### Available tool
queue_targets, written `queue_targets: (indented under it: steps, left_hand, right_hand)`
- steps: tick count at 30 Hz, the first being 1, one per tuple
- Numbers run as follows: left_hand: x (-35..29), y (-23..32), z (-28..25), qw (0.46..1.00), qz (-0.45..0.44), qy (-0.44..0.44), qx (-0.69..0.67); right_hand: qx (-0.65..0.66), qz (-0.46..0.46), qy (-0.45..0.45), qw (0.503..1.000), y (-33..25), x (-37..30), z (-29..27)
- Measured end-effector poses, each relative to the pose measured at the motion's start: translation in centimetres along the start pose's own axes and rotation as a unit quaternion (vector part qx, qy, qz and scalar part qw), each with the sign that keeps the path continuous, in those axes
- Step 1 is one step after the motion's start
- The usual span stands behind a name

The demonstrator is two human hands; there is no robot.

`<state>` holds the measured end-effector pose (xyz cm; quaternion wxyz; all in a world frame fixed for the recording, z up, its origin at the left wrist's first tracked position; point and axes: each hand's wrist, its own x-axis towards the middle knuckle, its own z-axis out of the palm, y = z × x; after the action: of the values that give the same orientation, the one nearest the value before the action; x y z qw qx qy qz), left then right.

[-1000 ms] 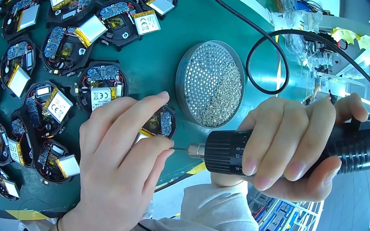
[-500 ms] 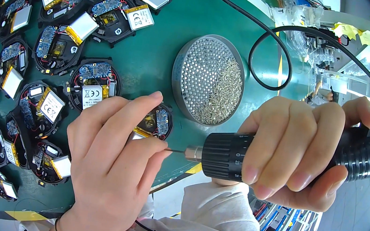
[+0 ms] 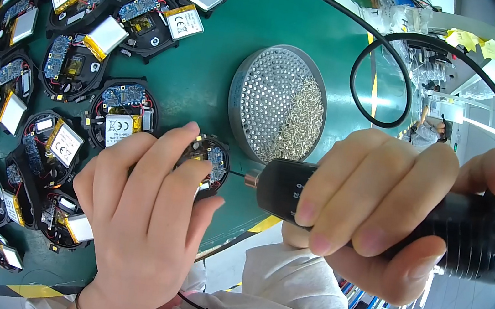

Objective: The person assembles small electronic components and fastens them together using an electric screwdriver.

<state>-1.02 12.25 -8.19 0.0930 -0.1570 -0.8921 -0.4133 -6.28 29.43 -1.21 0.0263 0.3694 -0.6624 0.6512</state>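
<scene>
My right hand (image 3: 373, 204) is wrapped round a black electric screwdriver (image 3: 277, 187). Its thin bit (image 3: 237, 173) points left, with the tip by the right edge of a small round black housing (image 3: 216, 161). Inside that housing a blue circuit board shows; the rest is hidden behind my left hand (image 3: 147, 216). The left fingers lie over the housing, thumb and forefinger apart, and nothing shows between them. Whether they touch the housing I cannot tell. Just beyond the fingertips sits another open housing (image 3: 121, 99) with a silver battery (image 3: 118, 129).
Several similar black housings with boards and batteries (image 3: 62, 141) cover the left of the green table (image 3: 213, 36). A round grey tray (image 3: 233, 118) of small screws stands at centre. The screwdriver's black cable (image 3: 357, 97) loops at right. A person (image 3: 428, 130) is in the background.
The left thumb and forefinger have parted from their pinch by the bit. The screwdriver has shifted left, its bit now higher in the picture, and its cable loop has moved right.
</scene>
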Motion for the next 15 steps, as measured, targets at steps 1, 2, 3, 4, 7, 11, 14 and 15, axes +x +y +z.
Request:
queue_targets:
  steps: [1, 2, 3, 4, 7, 11, 14, 15]
  left_hand:
    - [0.0, -0.1, 0.1, 1.0, 0.004, 0.0, 0.003]
    - [-0.1, -0.2, 0.2, 1.0, 0.008, 0.001, 0.005]
    - [-0.1, -0.2, 0.2, 1.0, 0.008, 0.001, 0.004]
    - [-0.1, -0.2, 0.2, 1.0, 0.009, 0.002, 0.003]
    - [0.0, -0.1, 0.2, 1.0, 0.011, 0.003, 0.001]
    - [-0.1, -0.2, 0.2, 1.0, 0.007, -0.002, 0.008]
    - [-0.1, -0.3, 0.2, 1.0, 0.011, -0.001, 0.009]
    - [-0.1, -0.2, 0.1, 1.0, 0.012, -0.001, 0.009]
  right_hand:
    - [-0.008, -0.007, 0.006, 1.0, 0.2, 0.0, 0.4]
    - [-0.009, -0.006, 0.006, 1.0, 0.1, 0.1, 0.5]
    - [-0.017, 0.005, 0.007, 1.0, 0.0, 0.1, 0.6]
    - [-0.025, 0.015, 0.008, 1.0, -0.1, 0.2, 0.7]
    - [-0.016, -0.011, 0.025, 0.999, 0.3, -0.3, 0.6]
    - [0.009, -0.052, 0.051, 0.997, 1.3, -0.9, 0.9]
    - [0.002, -0.049, 0.056, 0.997, 1.2, -0.8, 1.0]
    - [0.005, -0.047, 0.046, 0.998, 1.1, -0.7, 0.8]
